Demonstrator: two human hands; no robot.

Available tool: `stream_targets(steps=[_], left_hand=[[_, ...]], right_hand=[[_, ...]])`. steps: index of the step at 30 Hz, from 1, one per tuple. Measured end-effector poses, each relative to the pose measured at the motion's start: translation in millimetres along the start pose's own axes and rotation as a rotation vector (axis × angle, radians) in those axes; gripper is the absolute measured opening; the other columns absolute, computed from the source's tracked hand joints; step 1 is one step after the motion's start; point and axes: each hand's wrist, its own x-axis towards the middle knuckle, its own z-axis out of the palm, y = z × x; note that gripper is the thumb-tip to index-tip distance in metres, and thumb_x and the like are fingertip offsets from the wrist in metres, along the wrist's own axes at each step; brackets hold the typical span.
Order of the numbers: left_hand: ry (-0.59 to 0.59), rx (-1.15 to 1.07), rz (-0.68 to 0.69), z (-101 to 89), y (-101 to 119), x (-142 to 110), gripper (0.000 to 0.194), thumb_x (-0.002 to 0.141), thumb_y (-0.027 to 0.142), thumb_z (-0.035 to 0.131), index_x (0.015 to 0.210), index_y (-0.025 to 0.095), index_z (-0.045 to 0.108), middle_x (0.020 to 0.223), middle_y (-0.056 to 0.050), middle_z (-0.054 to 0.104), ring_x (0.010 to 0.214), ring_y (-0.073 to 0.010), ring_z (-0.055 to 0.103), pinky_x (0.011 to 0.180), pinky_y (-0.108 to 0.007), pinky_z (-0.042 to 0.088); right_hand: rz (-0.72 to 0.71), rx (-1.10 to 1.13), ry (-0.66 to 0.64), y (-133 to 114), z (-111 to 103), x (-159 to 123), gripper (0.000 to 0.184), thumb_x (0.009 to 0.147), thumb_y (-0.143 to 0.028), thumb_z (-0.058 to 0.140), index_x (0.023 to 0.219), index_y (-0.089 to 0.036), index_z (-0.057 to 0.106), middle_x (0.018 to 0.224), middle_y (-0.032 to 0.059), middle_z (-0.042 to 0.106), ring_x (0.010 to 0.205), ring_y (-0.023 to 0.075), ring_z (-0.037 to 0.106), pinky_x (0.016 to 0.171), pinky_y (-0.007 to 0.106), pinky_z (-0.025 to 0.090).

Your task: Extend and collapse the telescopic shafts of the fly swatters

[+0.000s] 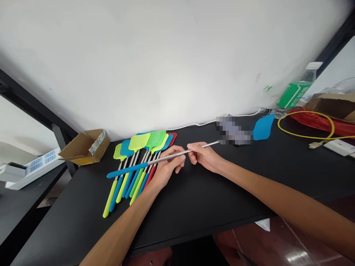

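My left hand (166,168) and my right hand (203,157) both grip a fly swatter's steel shaft (169,159) above the black table, with the fingertips of the two hands close together. Its blue handle (126,170) points left, over a row of several fly swatters (135,181) in yellow-green, blue and red. Their mesh heads (141,142) lie fanned together near the wall. My left hand is just above their handles. A separate blue swatter head (263,127) lies to the right, next to a pixelated, unrecognisable patch (234,130).
An open cardboard box (84,147) stands at the table's left end, beyond a white power strip (33,168). At the far right are a green-labelled bottle (295,92), a yellow cable (305,133), a red bag (318,122) and a white adapter (338,147).
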Motion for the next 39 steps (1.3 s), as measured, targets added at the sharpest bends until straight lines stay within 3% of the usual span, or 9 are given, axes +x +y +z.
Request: stream_targets(steps=[7, 14, 27, 33, 39], left_hand=[[0.062, 0.003, 0.022, -2.9, -3.1, 2.4, 0.031, 0.095, 0.047, 0.058, 0.092, 0.017, 0.065, 0.061, 0.002, 0.056, 0.046, -0.0080, 0.042, 0.046, -0.023, 0.030], [0.103, -0.008, 0.002, -0.6, -1.4, 3.3, 0.040, 0.096, 0.051, 0.053, 0.081, 0.016, 0.065, 0.060, 0.000, 0.055, 0.050, -0.0100, 0.045, 0.045, -0.023, 0.032], [0.053, -0.035, 0.011, -6.1, -3.3, 2.2, 0.019, 0.090, 0.036, 0.063, 0.088, 0.018, 0.063, 0.062, 0.002, 0.058, 0.048, -0.0088, 0.044, 0.045, -0.022, 0.030], [0.071, -0.022, 0.008, -5.0, -1.9, 1.7, 0.023, 0.089, 0.040, 0.062, 0.084, 0.018, 0.063, 0.062, 0.001, 0.057, 0.048, -0.0091, 0.044, 0.045, -0.023, 0.030], [0.118, -0.022, 0.043, -5.7, -3.3, 1.4, 0.021, 0.087, 0.040, 0.061, 0.084, 0.019, 0.059, 0.060, 0.002, 0.057, 0.046, -0.0091, 0.042, 0.044, -0.023, 0.029]], right_hand=[[-0.022, 0.028, -0.035, 1.0, -2.5, 0.4, 0.031, 0.082, -0.042, 0.079, 0.073, -0.015, 0.066, 0.069, 0.0001, 0.061, 0.052, 0.0082, 0.049, 0.051, 0.023, 0.036], [-0.020, 0.053, -0.071, 1.5, -3.8, 0.2, 0.022, 0.079, -0.033, 0.084, 0.085, -0.017, 0.070, 0.069, -0.0016, 0.060, 0.056, 0.0086, 0.051, 0.052, 0.022, 0.038], [0.024, 0.138, -0.037, 3.1, -2.1, -0.5, 0.024, 0.071, -0.029, 0.089, 0.086, -0.018, 0.075, 0.067, -0.0011, 0.062, 0.059, 0.0103, 0.053, 0.053, 0.023, 0.039], [0.066, 0.196, -0.037, -0.3, -1.7, -1.0, 0.029, 0.083, -0.044, 0.077, 0.095, -0.017, 0.077, 0.081, 0.0042, 0.068, 0.062, 0.0121, 0.056, 0.053, 0.024, 0.041], [0.083, 0.222, -0.054, -2.1, 0.3, -2.9, 0.034, 0.085, -0.045, 0.072, 0.105, -0.018, 0.075, 0.088, 0.0063, 0.071, 0.065, 0.0140, 0.058, 0.055, 0.026, 0.042]])
